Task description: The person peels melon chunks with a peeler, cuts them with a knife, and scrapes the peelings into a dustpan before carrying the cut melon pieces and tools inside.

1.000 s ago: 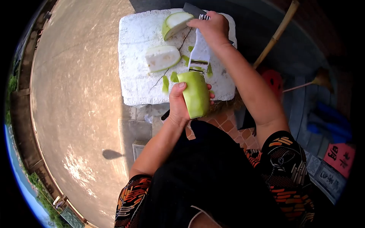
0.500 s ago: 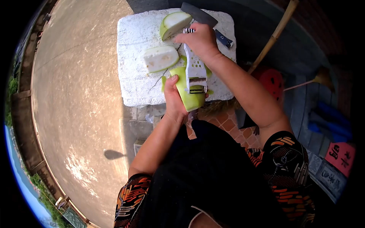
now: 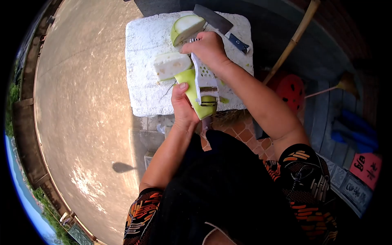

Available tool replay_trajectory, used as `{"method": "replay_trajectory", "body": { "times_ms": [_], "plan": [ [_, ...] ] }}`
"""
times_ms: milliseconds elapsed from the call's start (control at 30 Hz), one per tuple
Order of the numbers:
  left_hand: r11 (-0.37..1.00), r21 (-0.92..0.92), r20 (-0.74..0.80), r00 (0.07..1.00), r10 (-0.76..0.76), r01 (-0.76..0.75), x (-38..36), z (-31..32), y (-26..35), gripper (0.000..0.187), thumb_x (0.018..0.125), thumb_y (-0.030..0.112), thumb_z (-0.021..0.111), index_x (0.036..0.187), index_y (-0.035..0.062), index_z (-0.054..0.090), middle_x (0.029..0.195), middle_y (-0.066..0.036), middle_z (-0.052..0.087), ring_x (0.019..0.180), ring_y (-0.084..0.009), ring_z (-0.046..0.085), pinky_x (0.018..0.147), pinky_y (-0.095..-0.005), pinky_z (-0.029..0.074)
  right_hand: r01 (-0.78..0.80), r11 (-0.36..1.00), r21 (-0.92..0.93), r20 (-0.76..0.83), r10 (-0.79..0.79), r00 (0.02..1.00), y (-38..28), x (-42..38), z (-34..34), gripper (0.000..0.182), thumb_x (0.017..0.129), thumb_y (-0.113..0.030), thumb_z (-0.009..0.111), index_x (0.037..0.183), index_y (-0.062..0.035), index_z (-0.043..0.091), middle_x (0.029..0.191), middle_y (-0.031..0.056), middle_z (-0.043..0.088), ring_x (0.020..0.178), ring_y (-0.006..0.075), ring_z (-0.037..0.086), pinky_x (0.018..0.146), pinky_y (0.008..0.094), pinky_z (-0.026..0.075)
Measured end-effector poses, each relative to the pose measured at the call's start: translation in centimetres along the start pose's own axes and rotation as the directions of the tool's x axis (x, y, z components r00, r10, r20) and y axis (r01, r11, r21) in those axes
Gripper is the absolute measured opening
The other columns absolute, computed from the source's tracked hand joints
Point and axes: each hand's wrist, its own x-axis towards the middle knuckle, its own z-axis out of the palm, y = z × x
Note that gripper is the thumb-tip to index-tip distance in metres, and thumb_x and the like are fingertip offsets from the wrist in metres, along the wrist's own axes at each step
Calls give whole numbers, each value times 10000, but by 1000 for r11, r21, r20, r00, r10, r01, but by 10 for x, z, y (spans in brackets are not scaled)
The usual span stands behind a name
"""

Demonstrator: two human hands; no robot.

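Observation:
My left hand is wrapped round a light green gourd piece, thumb on its side, near the front edge of a white block. My right hand grips the upper end of a white peeler that has holes along its body. The peeler's bladed end lies against the gourd piece, partly covering it. Farther back are a gourd wedge with green skin and a pale cut gourd piece. Bits of green peel lie beside the peeler.
A cleaver with a dark handle lies at the block's back right. A bamboo pole leans to the right, near a red item with dark spots. Sunlit concrete ground spreads on the left.
My right hand and the peeler have moved slightly left and toward me along the gourd piece. The left hand and its gourd piece have shifted a little left.

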Motion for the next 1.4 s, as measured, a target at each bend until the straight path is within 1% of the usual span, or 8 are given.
{"method": "replay_trajectory", "body": {
  "times_ms": [467,533,633,767,867,933,1100,1400],
  "plan": [
    [997,82,-33,999,-14,17,-6,11,15,806,650,469,630,1295,2,501,1071,-234,634,824,-418,665,714,-521,578,38,999,34,-48,-36,998,9,38,10,295,566,-234,840,615,-23,640,650,71,629,592,170,587,586,311,468],
    [986,104,134,980,-146,132,-18,7,8,778,624,433,627,1216,-63,528,1027,-264,630,815,-412,663,727,-516,577,17,999,29,-159,-12,987,21,71,3,301,567,-247,842,620,-27,644,660,65,637,607,170,602,600,313,483],
    [990,122,45,997,-69,63,-25,11,-26,724,673,438,626,1215,-34,534,1066,-283,621,874,-424,656,764,-514,568,21,955,-294,-265,-103,959,19,90,-29,315,580,-277,848,628,-46,641,656,42,640,589,154,594,582,304,481],
    [968,-57,186,955,-230,245,15,-16,-11,783,726,552,601,1242,-31,524,1111,-304,605,910,-444,641,786,-533,558,45,957,-285,-450,-175,876,4,84,-40,427,631,-395,796,765,-4,691,825,241,695,833,358,701,753,466,524],
    [975,-25,238,949,-209,221,20,-13,4,804,728,569,587,1257,-32,518,1116,-306,601,903,-444,641,788,-528,557,86,996,19,-228,-79,970,-5,58,-41,334,597,-293,847,624,-42,628,635,40,631,558,142,577,557,306,467],
    [974,20,223,949,-223,224,15,-5,6,833,714,571,586,1271,-44,508,1102,-300,603,899,-440,643,790,-520,558,101,994,-36,-147,-105,984,-15,32,-24,336,616,-272,848,609,-31,614,612,42,608,529,131,551,536,308,452],
    [981,122,171,970,-172,152,-7,20,8,845,640,505,623,1269,-48,507,1073,-278,611,842,-416,641,731,-496,558,16,999,-44,-3,-16,1000,1,23,-11,341,600,-285,844,617,-27,621,635,55,629,589,152,588,585,313,472],
    [961,169,318,911,-263,218,-24,-2,-6,801,606,433,654,1244,-30,516,1082,-274,602,840,-407,648,733,-503,566,-12,978,-210,-290,-50,956,38,79,-30,427,591,-384,826,769,-12,713,799,178,713,736,314,699,700,396,547]
  ]
}}
